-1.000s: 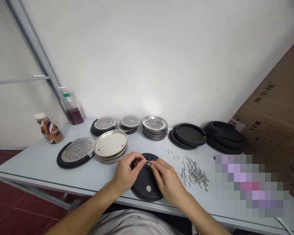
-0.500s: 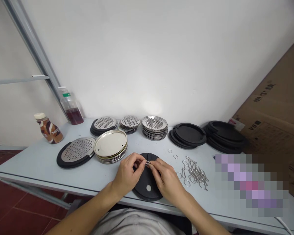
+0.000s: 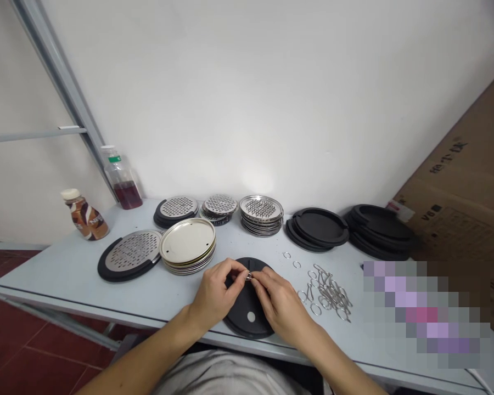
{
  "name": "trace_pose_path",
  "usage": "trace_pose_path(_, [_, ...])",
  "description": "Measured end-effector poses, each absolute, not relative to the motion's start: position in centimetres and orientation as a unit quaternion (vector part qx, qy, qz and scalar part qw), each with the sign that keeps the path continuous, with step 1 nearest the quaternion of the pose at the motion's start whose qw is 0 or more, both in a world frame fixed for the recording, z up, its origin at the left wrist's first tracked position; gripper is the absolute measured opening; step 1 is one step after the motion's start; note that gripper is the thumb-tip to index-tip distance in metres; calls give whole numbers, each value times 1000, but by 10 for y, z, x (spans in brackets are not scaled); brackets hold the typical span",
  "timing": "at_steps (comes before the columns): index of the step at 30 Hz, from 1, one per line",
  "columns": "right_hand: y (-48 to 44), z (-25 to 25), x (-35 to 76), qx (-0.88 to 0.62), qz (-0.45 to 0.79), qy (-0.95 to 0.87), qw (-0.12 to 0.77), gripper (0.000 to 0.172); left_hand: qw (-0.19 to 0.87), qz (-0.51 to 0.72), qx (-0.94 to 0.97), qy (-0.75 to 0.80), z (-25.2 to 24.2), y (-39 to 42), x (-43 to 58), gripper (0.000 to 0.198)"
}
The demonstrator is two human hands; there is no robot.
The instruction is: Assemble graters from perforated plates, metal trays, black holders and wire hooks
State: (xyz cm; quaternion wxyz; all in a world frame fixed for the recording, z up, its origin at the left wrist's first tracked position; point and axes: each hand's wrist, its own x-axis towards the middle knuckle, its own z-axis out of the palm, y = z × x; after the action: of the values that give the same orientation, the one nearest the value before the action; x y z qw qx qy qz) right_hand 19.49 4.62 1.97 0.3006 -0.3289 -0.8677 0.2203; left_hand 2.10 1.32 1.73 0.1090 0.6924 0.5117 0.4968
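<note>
Between my fingertips is a small metal ring (image 3: pixel 249 276), mostly covered by them. My left hand (image 3: pixel 220 286) pinches it from one side, and my right hand (image 3: pixel 278 296) pinches it from the other. Both hands are closed above a round black disc (image 3: pixel 242 312) at the table's front edge, which has a pale round spot near its front. Right of my right hand lies a loose pile of metal rings and thin wire loops (image 3: pixel 331 293), with two single rings behind it. A stack of plain metal discs (image 3: pixel 187 241) stands behind my left hand.
Perforated grater discs in black rims (image 3: pixel 134 252) lie at left, with a stack of bare grater discs (image 3: pixel 261 214) at the back. Stacks of black rims (image 3: pixel 319 227) stand back right. Two bottles (image 3: pixel 84 216) are far left; a cardboard box (image 3: pixel 456 208) leans at right.
The fingertips have shifted slightly around the ring, which shows less now. The whole view has moved a little; nothing on the table has been displaced.
</note>
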Motion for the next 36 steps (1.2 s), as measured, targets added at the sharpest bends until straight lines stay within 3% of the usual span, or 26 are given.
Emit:
trace_pose_path(8, [46, 19, 194, -325, 185, -878, 298, 22, 86, 496, 699, 508, 18, 11, 21, 7])
trace_pose_path(36, [46, 22, 197, -320, 274, -847, 324, 29, 4, 513, 736, 441, 12, 11, 23, 11])
